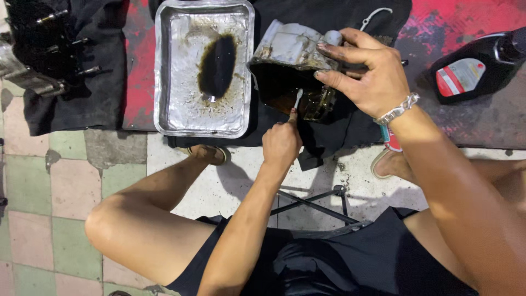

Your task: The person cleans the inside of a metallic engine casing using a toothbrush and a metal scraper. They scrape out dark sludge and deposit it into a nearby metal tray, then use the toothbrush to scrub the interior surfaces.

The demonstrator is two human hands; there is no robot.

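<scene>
My right hand (364, 74), with a metal bracelet on its wrist, grips the top of a dirty grey metal engine casing (285, 46) and holds it tilted, its dark, oily inside facing me. My left hand (281, 143) is closed on a small white-handled brush (297, 98), and the tip of the brush is inside the casing's open cavity. The casing rests on a black cloth (329, 16) spread over a red and black painted surface.
A silver metal tray (164, 66) with a puddle of dark oil sits left of the casing. A black oil bottle (471, 71) lies at the right. A dark engine part with studs (38, 44) lies top left. My bare knees and a metal stool frame (312, 203) are below, on tiled floor.
</scene>
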